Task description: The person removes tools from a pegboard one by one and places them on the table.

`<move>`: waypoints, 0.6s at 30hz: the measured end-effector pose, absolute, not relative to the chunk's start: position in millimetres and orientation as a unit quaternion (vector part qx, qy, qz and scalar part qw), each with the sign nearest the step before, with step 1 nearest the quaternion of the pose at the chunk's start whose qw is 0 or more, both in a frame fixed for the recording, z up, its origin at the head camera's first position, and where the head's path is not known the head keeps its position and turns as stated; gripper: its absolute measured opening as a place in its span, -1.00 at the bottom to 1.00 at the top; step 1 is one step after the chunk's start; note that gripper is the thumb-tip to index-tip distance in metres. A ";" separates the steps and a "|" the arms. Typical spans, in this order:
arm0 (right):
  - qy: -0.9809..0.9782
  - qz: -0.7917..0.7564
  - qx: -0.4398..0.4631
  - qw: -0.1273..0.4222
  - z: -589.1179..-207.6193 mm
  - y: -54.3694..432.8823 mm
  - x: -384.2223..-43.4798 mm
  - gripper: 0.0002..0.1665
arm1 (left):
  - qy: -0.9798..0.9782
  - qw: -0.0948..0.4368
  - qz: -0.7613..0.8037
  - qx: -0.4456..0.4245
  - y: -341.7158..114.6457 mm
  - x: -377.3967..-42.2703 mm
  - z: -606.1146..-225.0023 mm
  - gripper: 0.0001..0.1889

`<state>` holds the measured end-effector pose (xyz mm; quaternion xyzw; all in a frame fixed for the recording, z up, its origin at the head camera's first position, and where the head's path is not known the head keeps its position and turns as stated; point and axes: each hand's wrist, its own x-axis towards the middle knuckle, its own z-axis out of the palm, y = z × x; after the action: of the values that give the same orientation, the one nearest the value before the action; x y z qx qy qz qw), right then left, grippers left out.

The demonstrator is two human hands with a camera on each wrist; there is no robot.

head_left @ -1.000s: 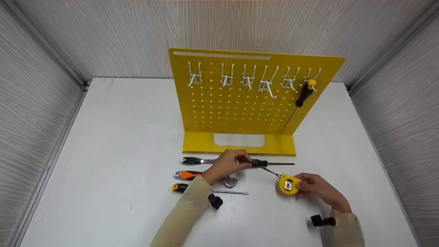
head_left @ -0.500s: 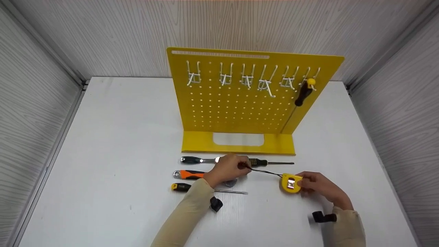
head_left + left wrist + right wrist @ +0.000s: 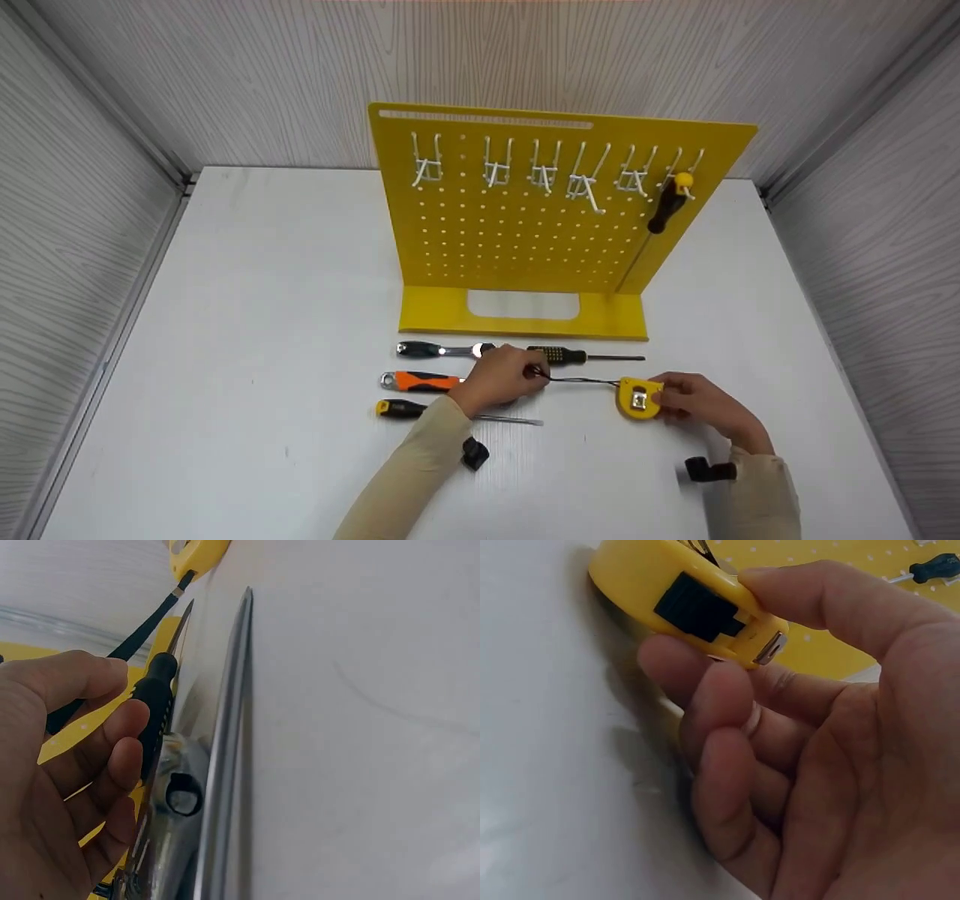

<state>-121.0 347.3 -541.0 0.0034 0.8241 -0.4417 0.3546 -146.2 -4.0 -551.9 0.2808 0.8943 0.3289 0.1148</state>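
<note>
A yellow tape measure [image 3: 636,397] is gripped by my right hand [image 3: 709,409] at its right side; the right wrist view shows thumb and fingers on its case [image 3: 641,577]. Its dark wrist strap [image 3: 581,379] runs taut to the left, where my left hand [image 3: 504,377] pinches the far end between thumb and forefinger. In the left wrist view the strap [image 3: 146,630] slants up from the pinch to the tape measure. Under and beside my left hand lie an orange-handled adjustable wrench [image 3: 420,382], a ratchet wrench [image 3: 420,350] and a long flat screwdriver [image 3: 401,409].
Behind the hands stands a yellow pegboard [image 3: 517,232] with several white hooks [image 3: 544,176] along its top. One screwdriver [image 3: 664,206] hangs from the rightmost hook. Another dark-handled screwdriver [image 3: 562,355] lies before the board's base. White tabletop [image 3: 255,337] extends to both sides.
The left hand has moved slightly down, pulling the strap from a slant to nearly level. The right hand and tape measure have shifted a little to the right and up.
</note>
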 end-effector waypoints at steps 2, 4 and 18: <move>0.827 -0.439 0.005 0.351 -541.1 347.0 -121.2 -0.38 | 0.898 0.112 0.323 0.278 -3.7 -145.4 -552.9 -0.89; 0.831 -0.436 0.005 0.346 -541.2 346.6 -121.3 -0.38 | 0.900 0.112 0.318 0.275 -3.2 -145.3 -553.5 -0.89; 0.840 -0.430 0.030 0.331 -542.7 343.6 -121.0 -0.38 | 0.901 0.110 0.328 0.260 -0.5 -145.6 -554.4 -0.88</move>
<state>-121.0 343.6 -542.7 0.0296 0.8396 -0.4297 0.3309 -145.6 -0.5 -554.4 0.2603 0.9015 0.3280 0.1096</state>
